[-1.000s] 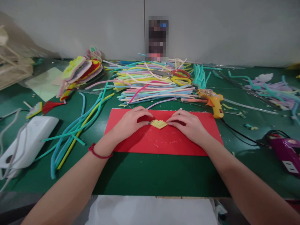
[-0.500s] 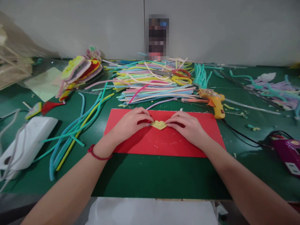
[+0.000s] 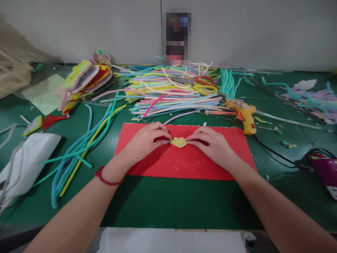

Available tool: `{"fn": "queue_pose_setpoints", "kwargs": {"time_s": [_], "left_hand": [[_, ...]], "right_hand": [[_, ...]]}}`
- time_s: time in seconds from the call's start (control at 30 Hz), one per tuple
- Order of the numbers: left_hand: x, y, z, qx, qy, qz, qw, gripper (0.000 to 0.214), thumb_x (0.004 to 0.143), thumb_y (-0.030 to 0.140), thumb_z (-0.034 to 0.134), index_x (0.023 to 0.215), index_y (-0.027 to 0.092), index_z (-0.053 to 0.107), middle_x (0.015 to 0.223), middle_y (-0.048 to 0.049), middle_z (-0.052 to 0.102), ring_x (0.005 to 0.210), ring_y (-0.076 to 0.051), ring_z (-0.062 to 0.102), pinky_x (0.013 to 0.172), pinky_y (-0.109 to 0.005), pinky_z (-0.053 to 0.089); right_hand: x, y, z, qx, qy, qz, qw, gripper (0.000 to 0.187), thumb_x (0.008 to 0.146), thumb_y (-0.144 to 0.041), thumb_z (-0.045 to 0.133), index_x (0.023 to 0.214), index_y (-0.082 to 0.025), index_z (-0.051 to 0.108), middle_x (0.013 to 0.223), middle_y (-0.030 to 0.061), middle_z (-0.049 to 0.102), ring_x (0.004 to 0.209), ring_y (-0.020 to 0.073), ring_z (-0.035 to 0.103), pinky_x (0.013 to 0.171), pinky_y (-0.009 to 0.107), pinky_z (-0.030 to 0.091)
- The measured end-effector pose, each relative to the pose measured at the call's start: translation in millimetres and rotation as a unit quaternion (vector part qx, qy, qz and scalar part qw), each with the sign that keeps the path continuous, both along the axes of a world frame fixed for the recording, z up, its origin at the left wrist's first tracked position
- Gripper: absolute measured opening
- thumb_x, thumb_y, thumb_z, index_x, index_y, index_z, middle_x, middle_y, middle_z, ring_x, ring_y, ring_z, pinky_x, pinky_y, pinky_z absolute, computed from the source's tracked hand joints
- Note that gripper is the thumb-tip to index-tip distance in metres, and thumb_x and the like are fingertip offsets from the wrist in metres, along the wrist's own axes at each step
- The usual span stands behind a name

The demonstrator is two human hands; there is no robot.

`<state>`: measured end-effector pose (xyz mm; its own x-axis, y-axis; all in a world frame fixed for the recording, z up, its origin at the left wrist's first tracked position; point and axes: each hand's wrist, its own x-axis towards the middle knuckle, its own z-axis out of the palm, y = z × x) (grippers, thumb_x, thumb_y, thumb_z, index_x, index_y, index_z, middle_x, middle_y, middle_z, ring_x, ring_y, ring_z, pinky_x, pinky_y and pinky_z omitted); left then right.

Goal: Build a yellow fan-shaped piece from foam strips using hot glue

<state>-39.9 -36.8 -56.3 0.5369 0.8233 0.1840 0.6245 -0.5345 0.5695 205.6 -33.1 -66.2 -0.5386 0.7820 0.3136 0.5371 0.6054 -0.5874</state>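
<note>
A small yellow V-shaped piece (image 3: pixel 179 142), built of several nested pipe-cleaner strips, is held by both its ends above a red board (image 3: pixel 181 167). My left hand (image 3: pixel 150 140) pinches its left end between thumb and fingers. On the opposite end, my right hand (image 3: pixel 210 142) closes in a like pinch. The point of the V faces me. Pale fibre scraps lie on the board just below the piece.
Behind the board lies a pile of coloured pipe cleaners (image 3: pixel 173 102) with scissors (image 3: pixel 205 85) on top. A yellow glue gun (image 3: pixel 248 117) rests at right, its cord trailing. At left are loose pipe cleaners (image 3: pixel 86 147), a white power strip-like box (image 3: pixel 34 161) and fuzzy finished crafts (image 3: pixel 86 79).
The view has shifted slightly. Both hands keep their pinch on the yellow piece, which stays almost in place over the red board.
</note>
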Motion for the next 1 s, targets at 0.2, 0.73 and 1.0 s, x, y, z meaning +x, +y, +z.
{"fn": "queue_pose_setpoints", "kwargs": {"time_s": [0.2,0.73,1.0], "left_hand": [[0.3,0.4,-0.2,0.001,-0.004,-0.001,1.000,0.019,0.090,0.030,0.052,0.092,0.021,0.068,0.098,-0.0047,0.063,0.093,-0.017,0.059,0.084,-0.032,0.049],[0.0,1.6,-6.6,0.041,0.006,-0.012,0.999,0.021,0.092,0.027,0.048,0.097,0.021,0.068,0.097,-0.0053,0.063,0.092,-0.017,0.059,0.082,-0.030,0.048],[-1.9,2.8,-3.2,0.041,0.012,-0.037,0.998,0.026,0.093,0.030,0.045,0.092,0.021,0.069,0.095,-0.0049,0.064,0.090,-0.016,0.060,0.082,-0.029,0.048]], "right_hand": [[0.2,0.2,0.5,-0.010,0.001,-0.003,1.000,0.020,0.091,-0.027,0.050,0.091,-0.025,0.069,0.085,0.0044,0.065,0.081,0.0172,0.061,0.076,0.032,0.050],[0.0,1.6,0.1,-0.017,0.019,-0.002,1.000,0.016,0.089,-0.027,0.054,0.089,-0.025,0.069,0.084,0.0038,0.065,0.079,0.0164,0.061,0.074,0.030,0.050],[-0.4,1.9,2.2,-0.018,0.020,0.005,1.000,0.017,0.090,-0.027,0.053,0.088,-0.025,0.069,0.085,0.0041,0.066,0.079,0.0166,0.061,0.074,0.031,0.050]]}}
